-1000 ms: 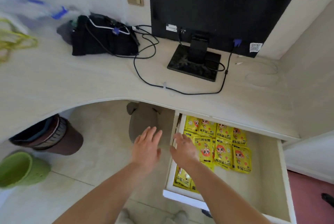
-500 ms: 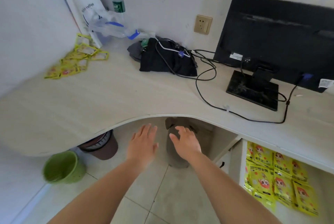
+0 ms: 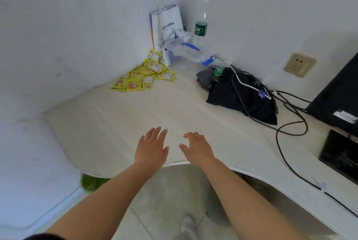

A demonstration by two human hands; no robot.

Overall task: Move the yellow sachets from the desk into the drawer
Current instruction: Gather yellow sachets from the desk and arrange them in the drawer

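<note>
Left hand (image 3: 151, 147): palm down, fingers spread and straight, over the near edge of the desk (image 3: 124, 121); grasps nothing.
Right hand (image 3: 197, 147): palm down just beside the left one, fingers loosely curled, thumb out; nothing in it. Cannot tell whether either hand touches the desk top.
Yellow sachets (image 3: 144, 74): loose overlapping heap on the desk in the far left corner, against the wall, well apart from both hands. Some lie printed face up, some show a pale panel.
White paper bag (image 3: 168, 26): stands upright in the corner behind the heap, "coffee" printed on it, its foot touching the rear sachets.
Clear plastic box (image 3: 187, 51): blue clip at its end, lies tilted in front of the bag.
Water bottle (image 3: 201, 24): upright by the back wall, green label, right of the bag.
Black cloth bundle (image 3: 240, 94): on the desk right of the heap, a white cable and black cables (image 3: 286, 123) draped over it.
Wall socket (image 3: 299, 64): on the back wall, above the bundle's right side.
Monitor (image 3: 339, 102): dark, cut off at the right edge, black base below it.
Green bin (image 3: 91, 182): partly seen on the floor under the desk's left end.
Drawer: out of view.
</note>
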